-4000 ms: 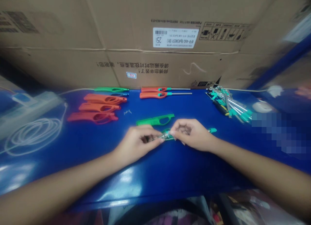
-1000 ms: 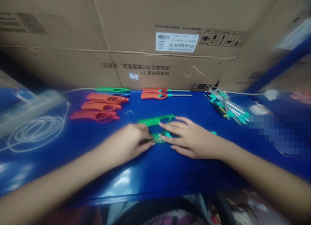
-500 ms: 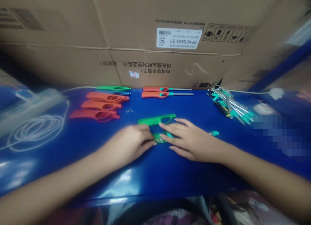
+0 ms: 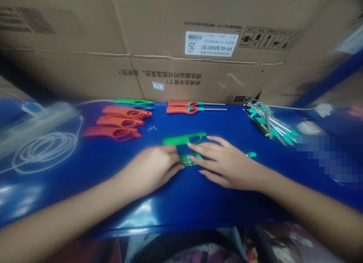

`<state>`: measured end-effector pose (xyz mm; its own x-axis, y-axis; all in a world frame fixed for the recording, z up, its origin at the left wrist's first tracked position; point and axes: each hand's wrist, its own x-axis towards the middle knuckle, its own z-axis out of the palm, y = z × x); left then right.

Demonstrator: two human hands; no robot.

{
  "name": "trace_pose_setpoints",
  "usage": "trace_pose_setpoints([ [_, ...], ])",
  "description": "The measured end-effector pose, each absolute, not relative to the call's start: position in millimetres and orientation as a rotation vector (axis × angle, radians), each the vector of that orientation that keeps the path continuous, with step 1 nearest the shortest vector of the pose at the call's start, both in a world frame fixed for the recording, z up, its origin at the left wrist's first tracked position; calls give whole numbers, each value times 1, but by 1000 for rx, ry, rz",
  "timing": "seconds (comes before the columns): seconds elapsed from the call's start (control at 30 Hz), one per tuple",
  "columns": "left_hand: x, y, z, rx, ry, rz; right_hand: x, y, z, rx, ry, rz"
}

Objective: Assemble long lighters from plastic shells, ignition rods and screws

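found left hand point(image 4: 160, 161) pinching the left end of a green lighter shell point(image 4: 186, 160), with parts inside, on the blue table point(image 4: 204, 206). noted right hand point(image 4: 225, 164) spread over the shell's right portion. recorded second green shell point(image 4: 176, 139) just beyond; could not confirm contact with right hand.

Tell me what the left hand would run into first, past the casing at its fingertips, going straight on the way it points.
Probably the right hand: its fingers lie just ahead of the left hand, by the casing. Relative height is unclear.
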<state>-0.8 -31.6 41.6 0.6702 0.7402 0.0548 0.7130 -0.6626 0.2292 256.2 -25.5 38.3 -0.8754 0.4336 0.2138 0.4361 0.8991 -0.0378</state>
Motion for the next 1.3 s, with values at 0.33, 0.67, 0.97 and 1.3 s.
trace_pose_setpoints([
  [0.33,-7,-31,40,2903,1122,359,271,-15,46,-796,-2765,14],
  [0.67,4,-33,30,2978,751,402,271,-11,39,-775,-2782,102],
  [0.97,3,-31,24,2961,745,436,269,-8,32,-926,-2626,423],
  [1.3,4,-28,21,2864,754,457,265,-8,27,-1023,-2358,852],
])
